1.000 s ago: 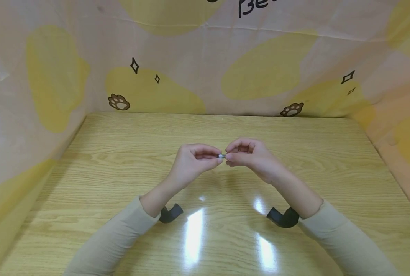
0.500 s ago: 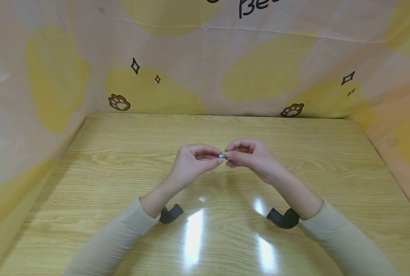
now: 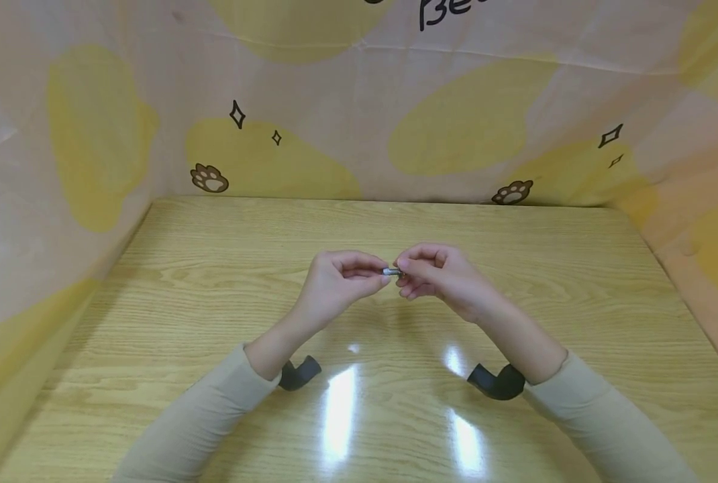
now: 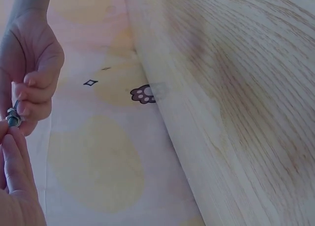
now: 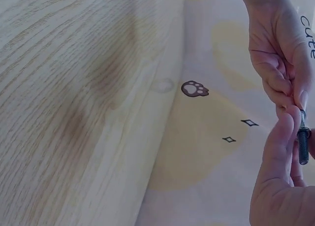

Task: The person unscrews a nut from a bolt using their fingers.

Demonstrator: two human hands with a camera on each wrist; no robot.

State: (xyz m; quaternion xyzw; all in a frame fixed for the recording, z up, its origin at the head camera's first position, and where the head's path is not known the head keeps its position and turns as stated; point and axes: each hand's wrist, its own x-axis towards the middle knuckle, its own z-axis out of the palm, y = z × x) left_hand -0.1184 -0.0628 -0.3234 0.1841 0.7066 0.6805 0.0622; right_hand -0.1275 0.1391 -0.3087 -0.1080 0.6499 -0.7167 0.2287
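Note:
Above the middle of the table, a small metal bolt lies level between both hands. My left hand pinches one end of it between thumb and fingertips. At the bolt's other end, my right hand has its thumb and fingers around a nut. The right wrist view shows the dark threaded shank sticking out past the nut. Seen from the left wrist, the bolt's bright thread shows between the two hands. The left fingertips hide the end they hold.
Beneath the hands spreads a light wood-grain table with glossy reflections. A patterned cloth with yellow patches and paw prints stands around its back and sides. Dark curved pieces protrude under both wrists.
My right thumb and fingers have shifted slightly on the nut, the thumb moving up and the lower fingers spreading. More of the bolt shows between the hands. The left hand stays nearly still.

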